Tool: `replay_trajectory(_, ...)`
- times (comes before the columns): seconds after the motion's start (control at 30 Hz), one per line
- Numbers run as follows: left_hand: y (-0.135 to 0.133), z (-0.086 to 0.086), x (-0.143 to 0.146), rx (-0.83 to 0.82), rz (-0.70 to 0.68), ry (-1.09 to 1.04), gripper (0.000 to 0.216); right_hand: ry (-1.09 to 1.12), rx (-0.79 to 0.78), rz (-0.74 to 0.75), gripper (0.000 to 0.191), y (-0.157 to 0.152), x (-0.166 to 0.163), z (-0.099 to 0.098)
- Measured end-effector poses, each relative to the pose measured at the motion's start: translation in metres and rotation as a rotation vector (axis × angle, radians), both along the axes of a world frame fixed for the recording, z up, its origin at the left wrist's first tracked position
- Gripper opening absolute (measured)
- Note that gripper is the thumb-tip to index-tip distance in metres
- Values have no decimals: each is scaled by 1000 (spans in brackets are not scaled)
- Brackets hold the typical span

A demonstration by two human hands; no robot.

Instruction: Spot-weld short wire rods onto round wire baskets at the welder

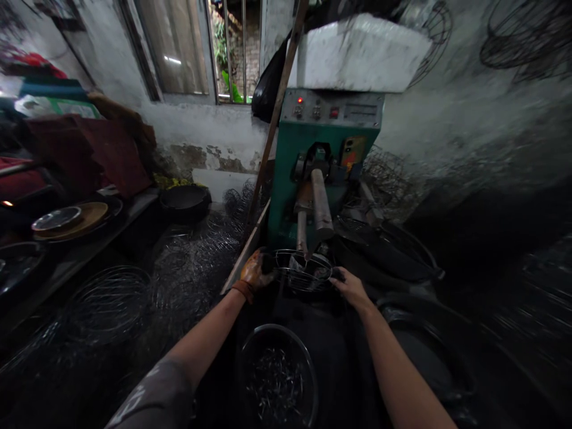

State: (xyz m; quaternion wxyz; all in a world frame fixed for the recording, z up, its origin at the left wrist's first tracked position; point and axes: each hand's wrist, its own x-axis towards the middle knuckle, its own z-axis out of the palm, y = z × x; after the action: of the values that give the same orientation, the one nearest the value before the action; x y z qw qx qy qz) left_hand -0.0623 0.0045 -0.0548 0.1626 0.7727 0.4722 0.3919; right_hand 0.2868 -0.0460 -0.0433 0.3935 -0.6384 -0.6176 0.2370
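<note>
A round wire basket (308, 275) of thin metal rods sits between my two hands, just under the lower arm (302, 229) of a green spot welding machine (286, 161). My left hand (257, 271), with an orange-stained covering and a brown band at the wrist, closes on the basket's left rim. On the right side, my right hand (351, 285) pinches the rim, with something dark at its fingertips. The machine's thick upper arm (320, 199) reaches out above the basket. Whether the lower arm's tip touches the wire is too dark to tell.
Below my hands stands a bowl (313, 363) of small metal pieces. Tangled wire frames (192, 262) pile up on the left. Dark basins (424, 351) stand on the right. A wooden pole (272, 131) leans beside the machine, and a white foam box (357, 56) rests on top.
</note>
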Motion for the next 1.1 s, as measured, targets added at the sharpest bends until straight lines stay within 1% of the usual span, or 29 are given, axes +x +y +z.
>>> replay_trajectory(0.03, -8, 11, 1, 76, 12, 18, 74, -1, -8, -3, 26, 0, -1, -1)
replay_trajectory(0.1, -20, 35, 10, 224, -25, 82, 89, -30, -14, -24, 26, 2, -2, -2)
replay_trajectory(0.13, -23, 46, 17, 256, -55, 142, 94, -53, -10, -42, 26, 3, -2, -2)
replay_trajectory(0.2, -22, 61, 36, 260, -114, 257, 95, -111, 5, -85, 23, 4, -2, -1)
replay_trajectory(0.27, -14, 65, 54, 222, -149, 337, 91, -170, 16, -102, 20, 1, -2, 2)
replay_trajectory(0.3, -9, 63, 59, 201, -150, 352, 87, -195, 24, -94, 18, -1, -3, 5)
replay_trajectory(0.37, 0, 54, 63, 171, -129, 339, 77, -239, 63, -46, 16, -8, -8, 12)
replay_trajectory(0.47, 4, 34, 53, 142, -83, 249, 73, -368, 115, 6, 19, -15, -21, 28)
replay_trajectory(0.53, 1, 23, 43, 91, -43, 179, 70, -507, 70, -4, 20, -14, -34, 42)
replay_trajectory(0.6, -3, 16, 36, 31, -7, 104, 64, -632, -13, -3, 22, -9, -46, 57)
replay_trajectory(0.7, -5, 12, 31, 2, 3, 2, 63, -737, -102, 17, 25, -1, -61, 76)
replay_trajectory(0.8, -2, 11, 30, -17, -7, -32, 68, -767, -140, 33, 27, 2, -69, 89)
replay_trajectory(0.97, 2, 10, 30, -68, -18, -58, 74, -792, -121, 41, 28, 5, -71, 95)
replay_trajectory(1.1, -1, 11, 28, -102, 21, -56, 73, -827, -104, 32, 29, 9, -73, 96)
